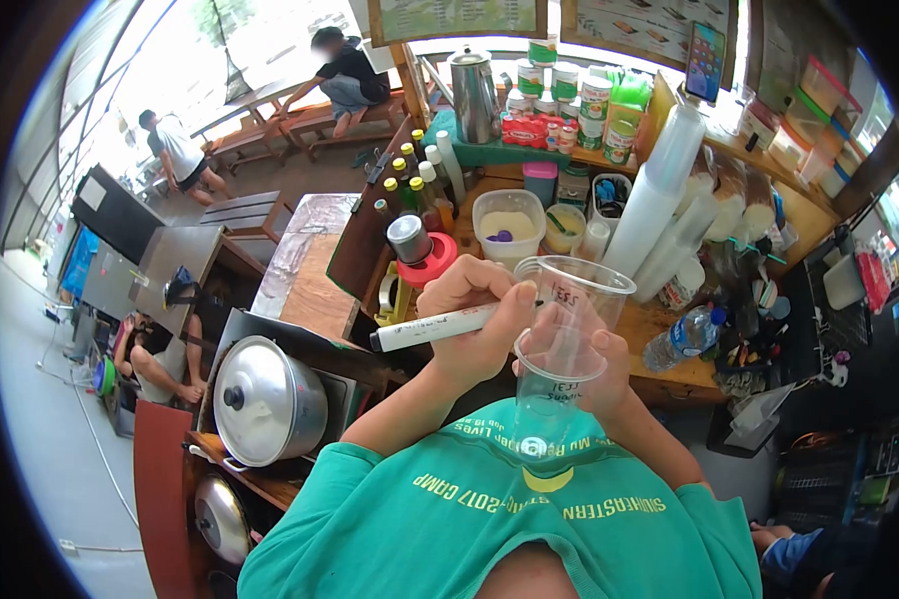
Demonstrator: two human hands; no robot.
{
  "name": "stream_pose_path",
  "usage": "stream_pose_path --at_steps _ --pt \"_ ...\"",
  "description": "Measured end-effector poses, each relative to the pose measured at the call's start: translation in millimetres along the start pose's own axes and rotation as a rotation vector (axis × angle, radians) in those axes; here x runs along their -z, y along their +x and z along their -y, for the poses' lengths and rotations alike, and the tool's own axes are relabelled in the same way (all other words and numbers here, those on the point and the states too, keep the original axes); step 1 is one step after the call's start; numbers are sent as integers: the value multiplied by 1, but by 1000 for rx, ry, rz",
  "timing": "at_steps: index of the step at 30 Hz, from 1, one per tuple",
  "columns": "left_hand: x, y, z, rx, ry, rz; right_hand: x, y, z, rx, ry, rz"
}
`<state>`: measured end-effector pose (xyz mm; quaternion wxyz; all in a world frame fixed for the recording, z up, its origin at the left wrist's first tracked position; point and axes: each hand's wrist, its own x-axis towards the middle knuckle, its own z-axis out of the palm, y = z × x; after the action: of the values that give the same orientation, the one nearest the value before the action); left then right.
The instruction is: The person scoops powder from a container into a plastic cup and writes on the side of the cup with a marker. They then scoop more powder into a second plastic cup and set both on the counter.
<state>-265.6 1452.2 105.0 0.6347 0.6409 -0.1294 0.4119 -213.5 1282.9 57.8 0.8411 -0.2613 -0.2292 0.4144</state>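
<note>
My left hand [479, 314] pinches a white marker [435, 327], its black end pointing left and its tip at the wall of a clear plastic cup [594, 283]. Dark handwriting shows on that cup. Beneath it, a second clear cup [549, 389] also bears dark writing and is close to my shirt. My right hand [594, 359] is wrapped round the cups from behind, partly seen through the clear plastic. Whether the cups are nested or only touching is hard to tell.
Tall stacked cups [654, 190], a water bottle [684, 337] and a tub of powder [507, 225] stand on the wooden counter. Bottles [410, 185] are at its left. A lidded pot [270, 401] sits left of me. Several people are farther off; another person's arm shows lower right.
</note>
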Motion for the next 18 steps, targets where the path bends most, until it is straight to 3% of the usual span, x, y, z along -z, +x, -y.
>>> stream_pose_path --at_steps 5,11,18 --pt "1 -1 5 -56 -117 12 0 2 -6 -12 177 20" --pt "6 -3 6 -17 -154 -9 -5 6 -8 -40 173 35" --pt "13 -2 5 -36 -53 -13 -15 9 -10 -80 254 54"
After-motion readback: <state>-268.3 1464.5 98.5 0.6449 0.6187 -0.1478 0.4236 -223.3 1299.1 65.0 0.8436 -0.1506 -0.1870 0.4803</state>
